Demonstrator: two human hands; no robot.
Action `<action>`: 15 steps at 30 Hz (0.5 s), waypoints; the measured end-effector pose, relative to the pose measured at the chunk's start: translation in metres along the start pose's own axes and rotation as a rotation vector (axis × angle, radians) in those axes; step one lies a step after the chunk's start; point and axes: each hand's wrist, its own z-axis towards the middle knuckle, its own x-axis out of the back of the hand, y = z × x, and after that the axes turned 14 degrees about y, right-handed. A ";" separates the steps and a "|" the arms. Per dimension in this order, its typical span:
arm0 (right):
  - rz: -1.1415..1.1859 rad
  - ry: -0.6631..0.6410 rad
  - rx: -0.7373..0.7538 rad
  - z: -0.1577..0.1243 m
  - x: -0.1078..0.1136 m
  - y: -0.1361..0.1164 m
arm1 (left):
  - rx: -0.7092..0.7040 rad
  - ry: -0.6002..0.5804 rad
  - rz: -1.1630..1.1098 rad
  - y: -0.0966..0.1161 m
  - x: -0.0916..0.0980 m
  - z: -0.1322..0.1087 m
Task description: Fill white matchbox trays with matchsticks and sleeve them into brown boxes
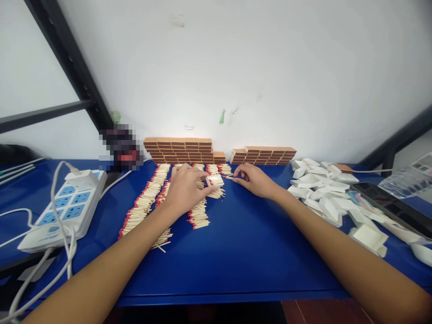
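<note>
My left hand (184, 186) grips a small white matchbox tray (212, 181) between thumb and fingers, and some matches show inside it. Just to the right, my right hand (254, 180) pinches a few matches (228, 177) at its fingertips, close to the tray. Red-tipped matches (143, 204) lie in long rows on the blue table (236, 252). The left hand and forearm cover part of the middle rows. A shorter row of matches (199, 213) runs below the tray.
Two stacks of brown matchboxes (182, 150) stand against the wall. White empty trays (320, 186) are heaped at the right, beside a dark phone (393, 207) and a clear plastic package (408, 177). A power strip (64, 211) with white cables sits at the left.
</note>
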 end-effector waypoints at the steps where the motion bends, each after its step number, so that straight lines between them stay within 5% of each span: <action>1: 0.006 -0.004 0.016 0.000 0.000 -0.001 | -0.002 0.002 0.000 0.000 0.000 0.000; 15: 0.022 0.010 0.007 0.001 -0.006 -0.009 | -0.008 0.001 0.000 0.000 -0.001 0.000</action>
